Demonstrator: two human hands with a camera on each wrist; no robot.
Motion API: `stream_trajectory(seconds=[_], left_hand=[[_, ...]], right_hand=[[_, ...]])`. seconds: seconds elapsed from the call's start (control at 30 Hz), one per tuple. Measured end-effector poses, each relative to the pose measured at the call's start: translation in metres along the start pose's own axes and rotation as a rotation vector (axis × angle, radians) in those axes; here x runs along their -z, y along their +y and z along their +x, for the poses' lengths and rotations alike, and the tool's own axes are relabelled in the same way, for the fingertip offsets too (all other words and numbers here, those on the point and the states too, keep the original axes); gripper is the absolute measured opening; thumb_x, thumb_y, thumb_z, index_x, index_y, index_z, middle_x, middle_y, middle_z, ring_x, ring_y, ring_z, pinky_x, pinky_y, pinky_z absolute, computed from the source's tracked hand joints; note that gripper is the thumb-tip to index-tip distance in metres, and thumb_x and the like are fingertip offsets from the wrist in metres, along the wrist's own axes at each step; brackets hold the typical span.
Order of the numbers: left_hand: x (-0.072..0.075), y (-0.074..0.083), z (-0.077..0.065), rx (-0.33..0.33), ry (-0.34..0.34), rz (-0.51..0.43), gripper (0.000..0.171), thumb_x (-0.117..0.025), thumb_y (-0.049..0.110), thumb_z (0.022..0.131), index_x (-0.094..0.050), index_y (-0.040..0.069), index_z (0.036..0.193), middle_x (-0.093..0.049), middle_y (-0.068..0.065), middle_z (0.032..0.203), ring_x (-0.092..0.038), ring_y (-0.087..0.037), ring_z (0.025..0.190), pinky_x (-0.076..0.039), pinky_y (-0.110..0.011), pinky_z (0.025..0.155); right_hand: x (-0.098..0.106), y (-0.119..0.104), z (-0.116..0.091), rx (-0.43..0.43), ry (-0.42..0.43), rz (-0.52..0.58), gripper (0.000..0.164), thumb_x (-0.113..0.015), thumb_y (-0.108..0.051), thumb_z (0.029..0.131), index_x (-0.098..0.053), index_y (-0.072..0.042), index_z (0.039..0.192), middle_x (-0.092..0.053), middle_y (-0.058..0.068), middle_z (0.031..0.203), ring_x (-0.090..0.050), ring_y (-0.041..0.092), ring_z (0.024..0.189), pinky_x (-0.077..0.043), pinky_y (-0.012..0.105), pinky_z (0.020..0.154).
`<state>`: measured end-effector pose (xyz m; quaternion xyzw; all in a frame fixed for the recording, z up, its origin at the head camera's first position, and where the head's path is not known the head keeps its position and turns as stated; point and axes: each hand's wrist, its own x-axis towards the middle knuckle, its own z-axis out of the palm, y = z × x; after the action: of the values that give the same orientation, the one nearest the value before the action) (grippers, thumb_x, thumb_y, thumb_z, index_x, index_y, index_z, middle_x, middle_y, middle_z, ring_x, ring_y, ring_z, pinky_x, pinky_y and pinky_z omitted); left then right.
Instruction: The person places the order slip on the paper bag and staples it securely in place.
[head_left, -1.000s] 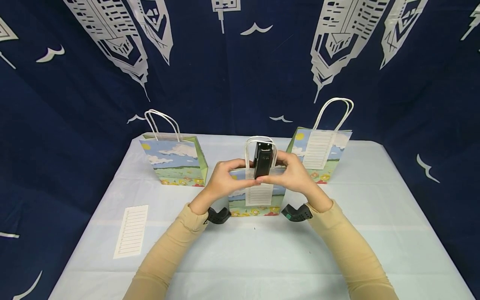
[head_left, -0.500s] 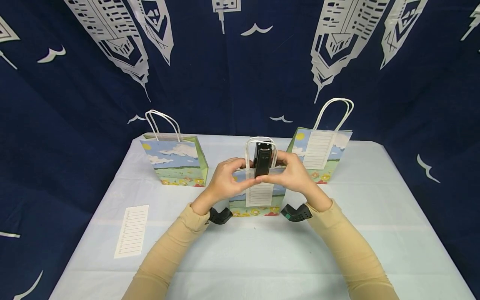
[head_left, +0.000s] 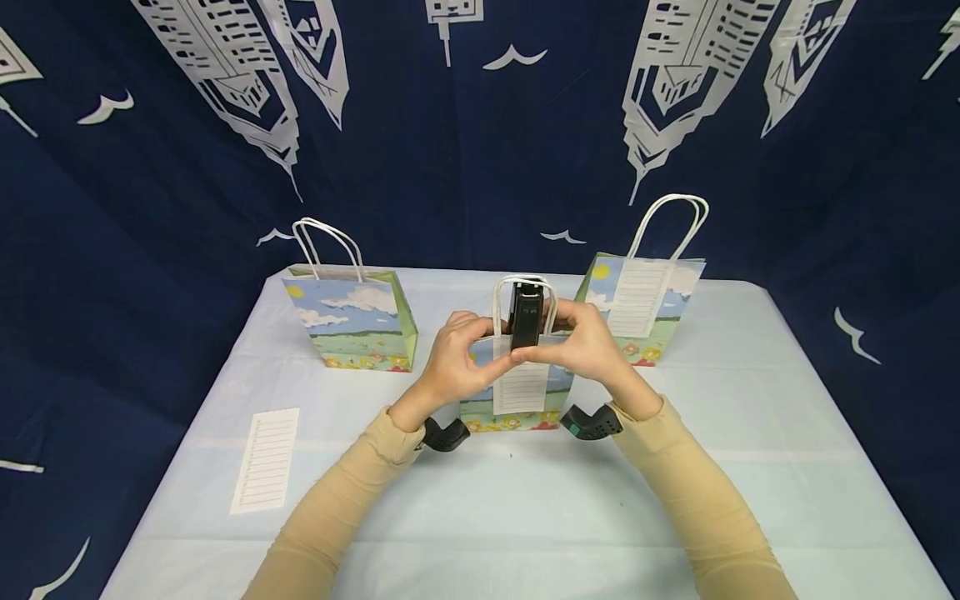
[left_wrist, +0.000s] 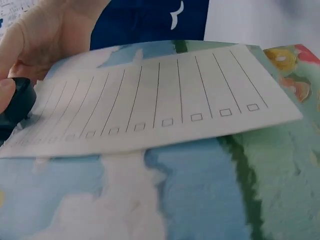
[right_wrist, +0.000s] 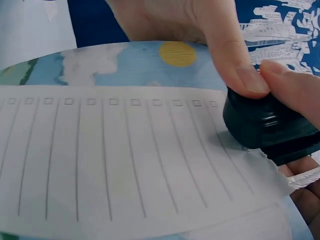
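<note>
Both my left hand (head_left: pixel 459 358) and my right hand (head_left: pixel 587 346) grip a black stapler (head_left: pixel 525 315) over the front top edge of the middle paper bag (head_left: pixel 472 408). My thumbs meet at the stapler's near end, while the other fingers go behind the bag's edge. A lined checklist paper (head_left: pixel 520 390) lies against the bag's front, its upper end at the stapler's mouth. In the right wrist view the stapler (right_wrist: pixel 265 125) bites over the torn-looking end of the paper (right_wrist: pixel 125 160), with thumb tips on top. White rope handles (head_left: pixel 501 292) rise around the stapler.
At the back left stands a similar bag (head_left: pixel 352 325) without a paper on its front. Another bag (head_left: pixel 675 308) at the back right carries a checklist. One loose checklist (head_left: pixel 266 460) lies on the white table (head_left: pixel 525 533) at left. A navy patterned cloth (head_left: pixel 480 167) hangs behind.
The stapler's near end sits slightly higher in the head view, with my thumbs against it. My left wrist has shifted a little to the right. The bags stay in place.
</note>
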<state>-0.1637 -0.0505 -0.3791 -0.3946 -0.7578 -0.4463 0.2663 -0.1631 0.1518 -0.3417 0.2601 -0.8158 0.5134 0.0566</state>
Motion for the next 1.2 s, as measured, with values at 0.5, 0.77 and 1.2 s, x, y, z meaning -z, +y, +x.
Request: stream_trajectory(seconds=[0.5, 0.77, 1.2], left_hand=[[0.003, -0.004, 0.0, 0.027, -0.079, -0.066, 0.033, -0.081, 0.016, 0.072, -0.07, 0.004, 0.1, -0.07, -0.004, 0.085, -0.055, -0.014, 0.073, -0.038, -0.036, 0.085], [0.008, -0.005, 0.001, 0.035, -0.084, -0.044, 0.033, -0.082, 0.019, 0.07, -0.07, 0.005, 0.097, -0.068, -0.002, 0.081, -0.057, -0.013, 0.075, -0.035, -0.039, 0.09], [0.015, -0.004, 0.006, 0.088, -0.153, -0.097, 0.035, -0.083, 0.018, 0.07, -0.069, 0.007, 0.101, -0.066, -0.001, 0.087, -0.054, -0.018, 0.085, -0.039, -0.036, 0.088]], right_hand=[[0.008, 0.007, -0.003, -0.005, -0.12, 0.036, 0.048, -0.089, -0.009, 0.06, -0.068, -0.004, 0.103, -0.07, 0.003, 0.094, -0.066, 0.016, 0.085, -0.052, 0.031, 0.075], [0.01, 0.012, -0.003, -0.031, -0.151, 0.035, 0.045, -0.087, -0.014, 0.065, -0.069, -0.005, 0.105, -0.07, 0.005, 0.1, -0.065, 0.017, 0.095, -0.052, 0.032, 0.08], [0.005, 0.017, -0.009, 0.049, -0.077, 0.028, 0.045, -0.083, -0.006, 0.07, -0.066, -0.004, 0.111, -0.068, 0.007, 0.108, -0.063, 0.02, 0.1, -0.048, 0.033, 0.088]])
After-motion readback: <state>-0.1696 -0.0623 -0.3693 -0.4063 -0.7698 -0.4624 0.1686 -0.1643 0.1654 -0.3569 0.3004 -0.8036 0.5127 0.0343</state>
